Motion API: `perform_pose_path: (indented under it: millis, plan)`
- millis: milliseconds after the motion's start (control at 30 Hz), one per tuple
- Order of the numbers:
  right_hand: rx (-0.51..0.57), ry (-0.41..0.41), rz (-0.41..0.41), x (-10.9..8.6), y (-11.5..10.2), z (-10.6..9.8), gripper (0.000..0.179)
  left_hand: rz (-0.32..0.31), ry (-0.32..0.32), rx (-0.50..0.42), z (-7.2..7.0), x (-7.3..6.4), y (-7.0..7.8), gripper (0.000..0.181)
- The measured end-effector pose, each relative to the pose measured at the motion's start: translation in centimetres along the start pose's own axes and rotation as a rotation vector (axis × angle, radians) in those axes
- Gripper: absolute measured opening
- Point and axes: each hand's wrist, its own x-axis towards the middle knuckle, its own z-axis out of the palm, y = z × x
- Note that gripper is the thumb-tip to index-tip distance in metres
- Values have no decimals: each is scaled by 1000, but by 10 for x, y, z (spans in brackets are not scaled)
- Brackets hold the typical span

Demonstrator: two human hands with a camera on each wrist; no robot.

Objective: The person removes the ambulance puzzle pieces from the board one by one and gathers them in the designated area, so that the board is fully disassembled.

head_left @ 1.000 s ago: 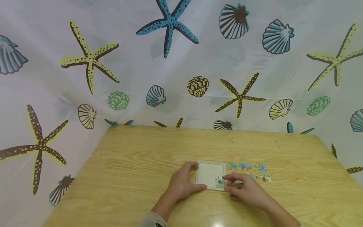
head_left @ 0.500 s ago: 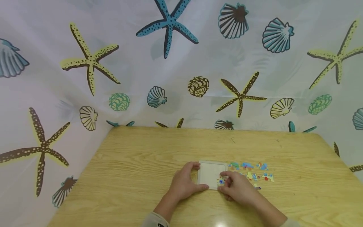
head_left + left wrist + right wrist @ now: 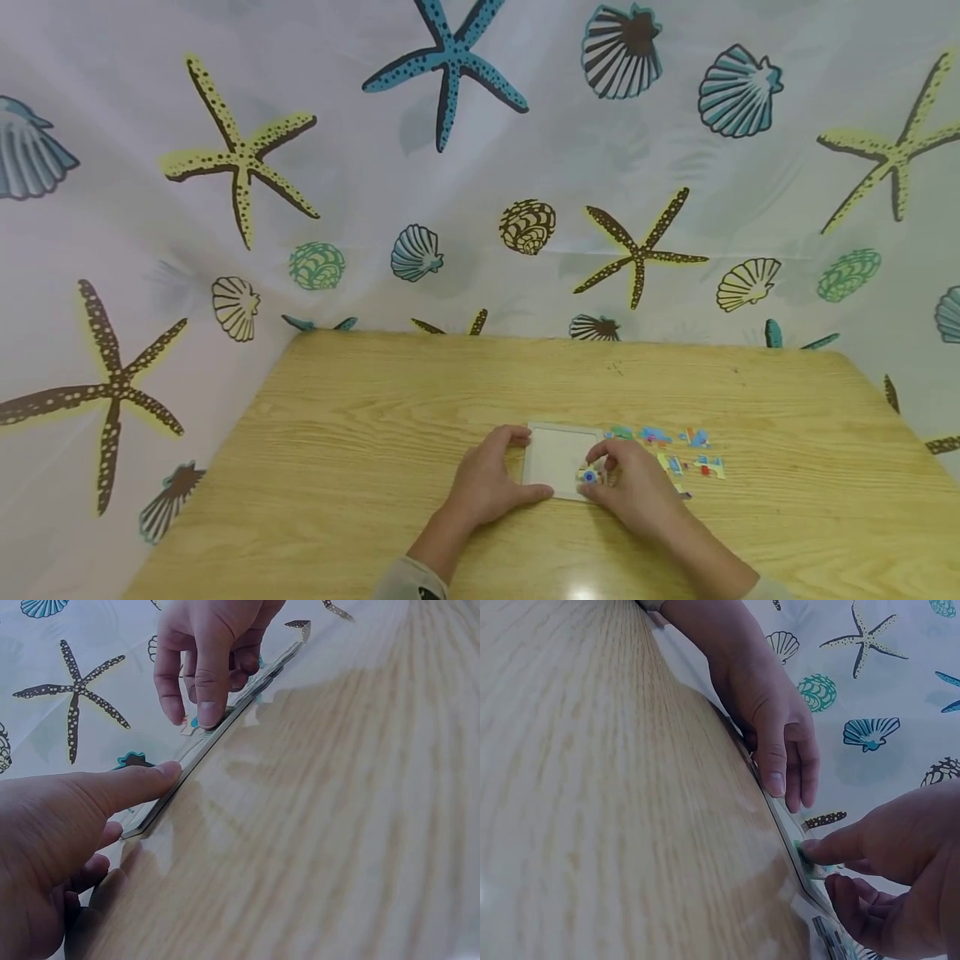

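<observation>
A shallow pale puzzle tray (image 3: 551, 450) lies flat on the wooden table. My left hand (image 3: 487, 479) grips its left side, thumb on the near edge and fingers at the far left corner. In the left wrist view the thumb (image 3: 142, 784) presses on the tray's rim. Inside the tray's near right corner sits a jigsaw piece (image 3: 588, 477) with a blue round mark. My right hand (image 3: 637, 487) pinches this piece between thumb and index finger. In the right wrist view those fingertips meet low over the tray's corner, partly hiding the piece.
Several loose jigsaw pieces lie right of the tray, among them a blue one (image 3: 655, 435), one at the far right (image 3: 696, 437) and one with red (image 3: 707, 467). My right hand covers some. A shell-and-starfish curtain (image 3: 465, 183) hangs behind the table (image 3: 375, 417).
My right hand has moved left from the tray's right edge onto the piece in the corner, and its fingers now arch more around it. My left hand has stayed on the tray.
</observation>
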Motion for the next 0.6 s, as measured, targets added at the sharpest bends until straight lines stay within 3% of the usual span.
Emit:
perform_pose_path:
  millis: [267, 600]
  plan:
    - [150, -43, 18, 0, 15, -18, 17, -18, -13, -5, 2, 1, 5, 79]
    - [457, -232, -1, -8, 37, -39, 46, -31, -15, 2, -1, -1, 4, 79]
